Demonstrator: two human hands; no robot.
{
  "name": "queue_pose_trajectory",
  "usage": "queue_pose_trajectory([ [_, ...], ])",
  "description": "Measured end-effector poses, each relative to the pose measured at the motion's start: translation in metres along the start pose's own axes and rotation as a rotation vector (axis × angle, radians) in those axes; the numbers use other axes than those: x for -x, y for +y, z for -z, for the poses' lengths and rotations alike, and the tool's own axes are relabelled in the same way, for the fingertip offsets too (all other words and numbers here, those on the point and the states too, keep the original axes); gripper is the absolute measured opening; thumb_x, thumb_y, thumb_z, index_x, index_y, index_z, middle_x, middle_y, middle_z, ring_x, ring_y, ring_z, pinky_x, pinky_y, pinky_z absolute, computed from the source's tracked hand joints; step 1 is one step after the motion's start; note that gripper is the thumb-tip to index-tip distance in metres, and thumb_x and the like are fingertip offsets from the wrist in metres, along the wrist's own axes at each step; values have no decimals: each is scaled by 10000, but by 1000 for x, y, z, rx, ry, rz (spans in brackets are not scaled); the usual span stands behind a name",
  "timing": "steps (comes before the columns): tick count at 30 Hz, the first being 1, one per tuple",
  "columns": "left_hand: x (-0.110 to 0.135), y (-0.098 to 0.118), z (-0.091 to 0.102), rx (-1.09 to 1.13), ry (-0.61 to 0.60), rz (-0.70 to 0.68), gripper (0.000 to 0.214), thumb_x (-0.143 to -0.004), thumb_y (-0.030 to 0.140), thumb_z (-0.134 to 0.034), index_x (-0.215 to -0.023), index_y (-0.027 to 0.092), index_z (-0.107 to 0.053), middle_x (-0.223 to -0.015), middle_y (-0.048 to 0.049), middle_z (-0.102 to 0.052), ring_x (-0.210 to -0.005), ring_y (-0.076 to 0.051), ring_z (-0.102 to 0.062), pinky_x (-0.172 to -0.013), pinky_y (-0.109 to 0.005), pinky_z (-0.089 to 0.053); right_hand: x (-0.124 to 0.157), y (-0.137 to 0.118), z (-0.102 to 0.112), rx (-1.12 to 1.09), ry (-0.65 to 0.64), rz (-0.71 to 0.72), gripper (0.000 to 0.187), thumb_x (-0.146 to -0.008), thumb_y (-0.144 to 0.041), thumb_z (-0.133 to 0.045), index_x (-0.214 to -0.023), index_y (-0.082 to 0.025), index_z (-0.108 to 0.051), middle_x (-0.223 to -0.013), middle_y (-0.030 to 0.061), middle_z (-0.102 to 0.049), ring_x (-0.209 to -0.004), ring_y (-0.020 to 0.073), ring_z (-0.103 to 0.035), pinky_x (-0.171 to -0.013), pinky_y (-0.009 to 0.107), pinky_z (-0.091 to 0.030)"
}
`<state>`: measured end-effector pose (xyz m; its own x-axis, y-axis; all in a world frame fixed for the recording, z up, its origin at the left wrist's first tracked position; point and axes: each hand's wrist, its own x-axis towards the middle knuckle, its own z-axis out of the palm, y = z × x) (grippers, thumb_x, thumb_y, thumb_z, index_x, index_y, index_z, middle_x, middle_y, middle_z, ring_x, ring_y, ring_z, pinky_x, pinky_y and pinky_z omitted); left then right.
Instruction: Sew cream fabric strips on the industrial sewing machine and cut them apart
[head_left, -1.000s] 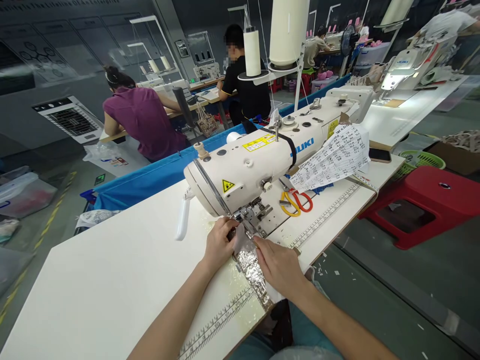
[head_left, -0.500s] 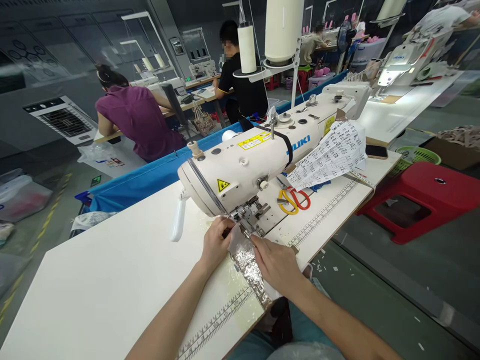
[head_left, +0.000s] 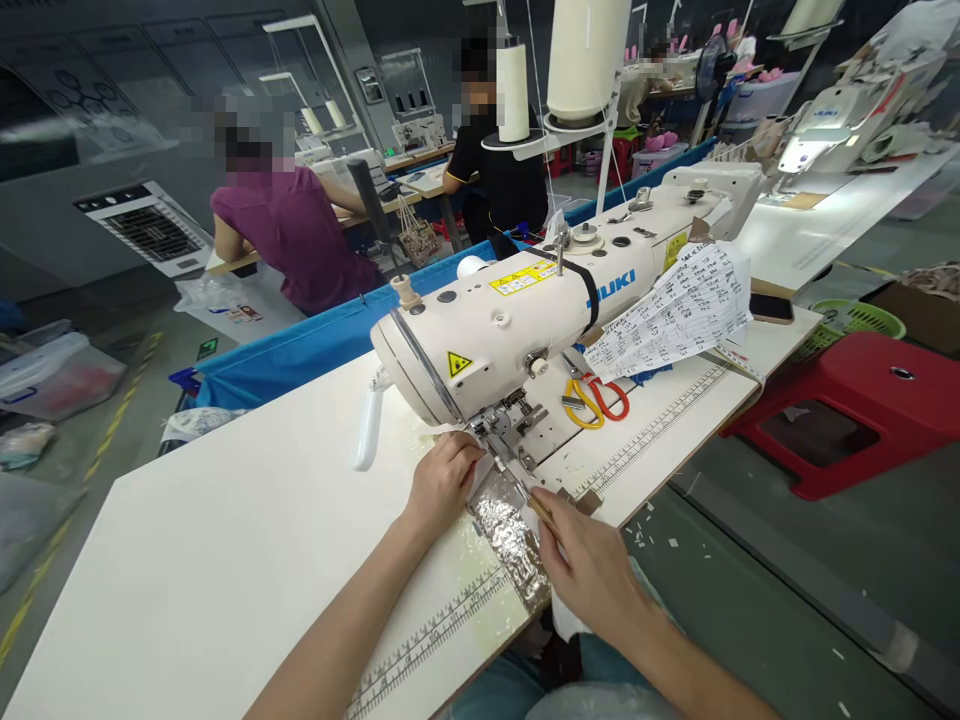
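Observation:
A white JUKI sewing machine (head_left: 517,300) stands on the worktable, its needle and presser foot area (head_left: 506,425) just ahead of my hands. My left hand (head_left: 444,482) is closed, fingertips pinching the edge of a piece of pale fabric (head_left: 480,482) beside the presser foot. Between my hands lies a shiny silver strip (head_left: 514,535) running to the table's front edge. In my right hand (head_left: 592,560) is a slim tool (head_left: 541,512) with a brownish handle and a metal tip, possibly tweezers. Its tip points at the presser foot; my fingers partly hide it.
Scissors (head_left: 592,400) with orange and yellow handles lie right of the needle area, near a handwritten sheet (head_left: 671,310). A phone (head_left: 771,308) rests farther right. Ruler markings (head_left: 442,630) line the table's front. A red stool (head_left: 847,410) stands at right; two people sit beyond the blue cloth (head_left: 300,345).
My right hand has drawn back from the fabric at the presser foot and now shows the slim tool in its fingers. My left hand stays by the foot. The view has shifted slightly.

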<state>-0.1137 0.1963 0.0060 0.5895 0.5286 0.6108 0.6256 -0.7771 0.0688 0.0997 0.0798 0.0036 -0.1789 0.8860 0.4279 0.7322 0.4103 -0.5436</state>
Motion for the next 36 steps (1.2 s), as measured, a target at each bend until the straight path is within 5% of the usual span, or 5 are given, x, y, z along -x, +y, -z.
queue_pose_trajectory([
  [7,0,6,6,-5,-53,1,157,-983,105,-476,-1000,149,-626,-968,-89,-678,-883,-206,-635,-685,-308,-577,51,3,24,-390,-135,-206,211,-991,-227,-399,-1176,-221,-502,-703,-28,-648,-531,143,-603,-462,223,-403],
  [12,2,17,8,-97,-162,0,263,-984,94,-423,-1060,121,-675,-1034,-124,-673,-896,-236,-621,-701,-361,-608,66,13,34,-530,-217,-339,182,-1012,-316,-400,-1092,-223,-534,-761,-8,-625,-607,139,-581,-538,212,-443],
  [22,6,50,-4,-236,-275,202,398,-939,29,-380,-1256,70,-617,-1243,-175,-648,-1142,-299,-577,-893,-446,-571,68,23,46,-520,-290,-333,323,-1025,-456,-397,-982,-204,-595,-802,40,-659,-662,158,-596,-590,215,-479],
  [33,8,53,1,-238,-278,126,472,-833,-4,-426,-1251,61,-634,-1257,-167,-684,-1169,-303,-603,-928,-433,-531,83,38,40,-537,-270,-386,324,-1004,-469,-474,-1104,-223,-661,-883,61,-694,-767,191,-656,-666,229,-526],
  [36,8,50,1,-229,-256,139,453,-840,-12,-432,-1237,41,-642,-1249,-169,-689,-1168,-301,-609,-924,-429,-544,83,39,35,-588,-280,-464,364,-996,-518,-477,-1107,-230,-670,-797,38,-650,-675,176,-602,-575,220,-483],
])
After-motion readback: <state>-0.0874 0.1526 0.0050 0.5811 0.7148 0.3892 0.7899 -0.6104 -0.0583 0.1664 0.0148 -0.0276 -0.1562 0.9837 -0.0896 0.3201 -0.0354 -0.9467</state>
